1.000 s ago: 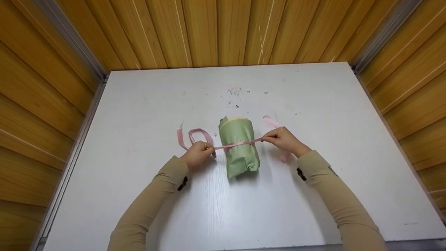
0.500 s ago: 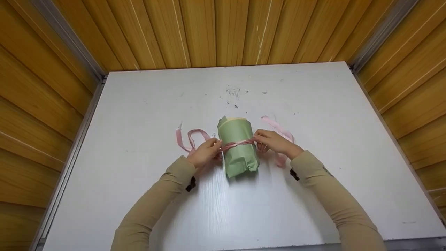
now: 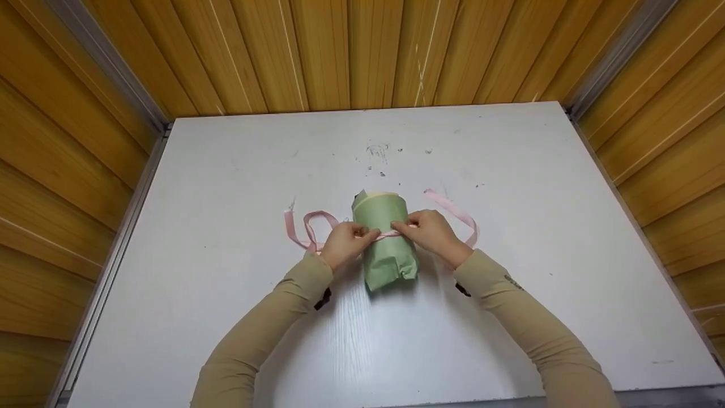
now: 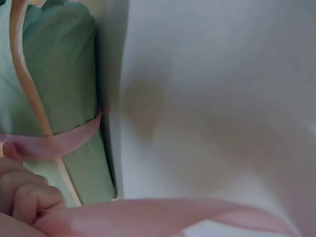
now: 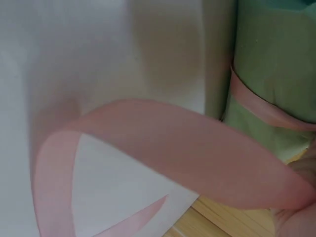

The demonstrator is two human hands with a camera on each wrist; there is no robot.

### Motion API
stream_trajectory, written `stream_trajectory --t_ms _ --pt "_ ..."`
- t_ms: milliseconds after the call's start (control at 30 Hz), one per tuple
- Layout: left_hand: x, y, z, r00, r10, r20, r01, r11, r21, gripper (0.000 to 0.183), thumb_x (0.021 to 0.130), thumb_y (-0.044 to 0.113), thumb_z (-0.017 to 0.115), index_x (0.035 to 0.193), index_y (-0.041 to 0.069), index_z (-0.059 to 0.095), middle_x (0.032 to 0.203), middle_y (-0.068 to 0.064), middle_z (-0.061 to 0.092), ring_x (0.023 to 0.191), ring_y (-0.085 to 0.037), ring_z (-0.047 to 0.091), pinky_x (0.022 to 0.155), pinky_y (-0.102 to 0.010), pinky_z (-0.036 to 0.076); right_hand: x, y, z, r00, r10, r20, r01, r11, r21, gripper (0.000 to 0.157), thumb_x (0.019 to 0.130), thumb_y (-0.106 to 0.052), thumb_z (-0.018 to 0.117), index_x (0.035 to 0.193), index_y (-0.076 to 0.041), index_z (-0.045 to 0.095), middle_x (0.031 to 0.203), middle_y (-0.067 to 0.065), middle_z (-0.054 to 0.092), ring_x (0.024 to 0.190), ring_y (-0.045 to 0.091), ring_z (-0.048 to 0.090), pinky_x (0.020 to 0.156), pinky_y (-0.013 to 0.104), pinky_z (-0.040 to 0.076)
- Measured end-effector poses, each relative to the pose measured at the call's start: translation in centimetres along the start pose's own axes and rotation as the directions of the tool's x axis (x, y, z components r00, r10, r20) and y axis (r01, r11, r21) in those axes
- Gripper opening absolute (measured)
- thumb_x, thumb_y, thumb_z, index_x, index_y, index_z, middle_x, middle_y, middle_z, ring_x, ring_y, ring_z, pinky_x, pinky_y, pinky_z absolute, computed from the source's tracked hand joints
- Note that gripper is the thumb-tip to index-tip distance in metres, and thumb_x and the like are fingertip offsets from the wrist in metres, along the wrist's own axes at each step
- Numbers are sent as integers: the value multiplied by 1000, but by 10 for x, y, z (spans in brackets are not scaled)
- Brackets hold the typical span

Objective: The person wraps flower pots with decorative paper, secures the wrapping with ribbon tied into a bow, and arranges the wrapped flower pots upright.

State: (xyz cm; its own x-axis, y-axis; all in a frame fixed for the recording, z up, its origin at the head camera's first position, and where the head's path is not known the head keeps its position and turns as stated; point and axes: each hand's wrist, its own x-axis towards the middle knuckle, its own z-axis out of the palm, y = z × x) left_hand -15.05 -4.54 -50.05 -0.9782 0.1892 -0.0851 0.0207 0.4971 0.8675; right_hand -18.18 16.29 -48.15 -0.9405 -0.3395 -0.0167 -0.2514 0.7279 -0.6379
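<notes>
A green paper-wrapped bundle (image 3: 391, 260) lies in the middle of the white table, with a cream edge showing at its far end. Around its waist runs a pink ribbon (image 3: 388, 234). My left hand (image 3: 346, 243) pinches the ribbon at the bundle's left, thumb over the front; in the left wrist view the curled fingers (image 4: 37, 197) hold the ribbon. On the other side my right hand (image 3: 433, 235) pinches the ribbon too, its thumb near the left one. The right wrist view has a length of ribbon (image 5: 197, 153) trailing from that hand. What lies inside the wrapping is hidden.
Loose ribbon tails lie on the white table (image 3: 255, 340), a looped one (image 3: 308, 224) on the left and a curved one (image 3: 459, 212) on the right. Dark scuffs mark the surface beyond the bundle. Wood-patterned walls (image 3: 351, 54) stand at the back and sides.
Both hands have moved inward along the ribbon, from either side of the bundle onto its front. The thumbs now lie close together. The bundle has stayed in place.
</notes>
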Motion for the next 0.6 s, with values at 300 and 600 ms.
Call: stream_trajectory --t_ms 300,600 --pt "-1 -4 -5 989 134 -55 -135 991 -5 20 89 13 65 79 -2 72 66 -2 60 60 -8 44 55 -19 36 3 16 1 992 -81 -96 90 992 89 54 81 -30 75 47 -17 35 49 -10 27 49 5 24 46 19 19" --pt "-2 -9 -7 987 160 -26 -160 987 5 18 91 12 63 83 -2 73 75 -8 67 62 -7 47 57 -17 39 4 13 -1 975 -194 -112 197 980 18 52 80 -25 76 47 -16 37 47 -13 25 49 6 25 47 19 20"
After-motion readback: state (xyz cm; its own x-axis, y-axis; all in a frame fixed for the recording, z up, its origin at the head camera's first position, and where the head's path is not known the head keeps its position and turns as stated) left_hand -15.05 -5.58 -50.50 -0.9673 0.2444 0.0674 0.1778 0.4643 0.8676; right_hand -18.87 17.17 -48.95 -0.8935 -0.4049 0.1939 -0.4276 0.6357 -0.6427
